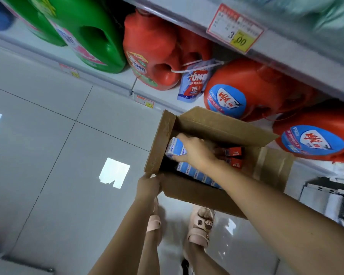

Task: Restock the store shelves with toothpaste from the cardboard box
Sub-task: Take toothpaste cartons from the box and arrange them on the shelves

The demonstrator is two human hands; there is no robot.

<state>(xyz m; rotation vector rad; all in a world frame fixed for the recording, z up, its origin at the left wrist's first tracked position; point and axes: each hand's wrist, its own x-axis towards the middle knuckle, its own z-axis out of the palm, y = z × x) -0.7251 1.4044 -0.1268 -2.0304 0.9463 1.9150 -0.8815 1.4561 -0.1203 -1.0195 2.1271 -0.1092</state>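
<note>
An open cardboard box [222, 126] stands on the floor below the shelves, its flaps folded out. Inside lie blue-and-white toothpaste cartons [199, 174] in a row and red cartons [234, 152] toward the far side. My right hand [195, 150] reaches into the box and grips a blue-and-white toothpaste carton [175, 148], which is lifted at the box's left end. My left hand [148, 187] holds the box's near left corner, at the foot of the left flap [160, 141].
The bottom shelf [107, 76] carries green [91, 34] and red detergent jugs [153, 56], a blue refill pouch [195, 82] and more red jugs [244, 90] to the right. A price tag [235, 28] hangs on the shelf above. Grey tiled floor [48, 145] spreads left. My sandalled feet [199, 227] stand beside the box.
</note>
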